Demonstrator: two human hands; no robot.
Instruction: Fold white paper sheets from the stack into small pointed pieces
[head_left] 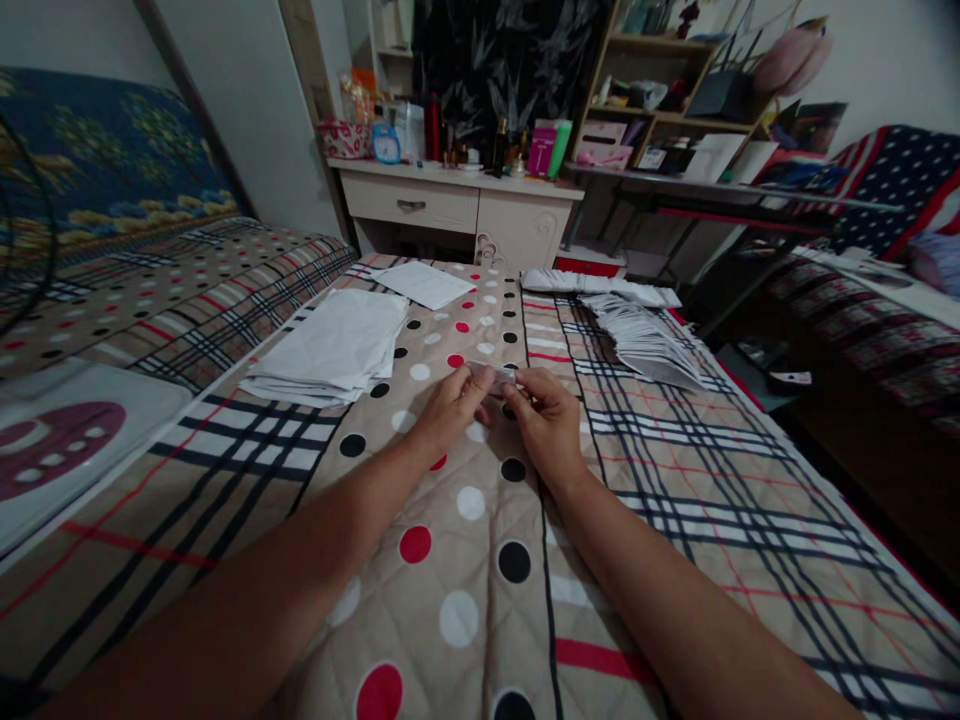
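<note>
Over the polka-dot and plaid bedspread [471, 503], both hands meet at a small, thin, greyish see-through piece [496, 374] that looks like plastic; its exact kind is too small to tell. My left hand [456, 396] pinches its left side, thumb on top. The fingers of my right hand [551, 412] are closed on its right end. Left of my hands lies a pile of flat white sheets or bags [330, 345], with a single white one [429, 285] beyond it. To the right, a fanned row of thin white pieces [649, 345] lies near a long white bundle [600, 288].
A white packet with a purplish print [60, 440] lies at the left edge. Past the bed stands a white dresser [412, 205] crowded with bottles and boxes. A shelved desk [735, 180] and a chair with a star-patterned cover [900, 190] are on the right.
</note>
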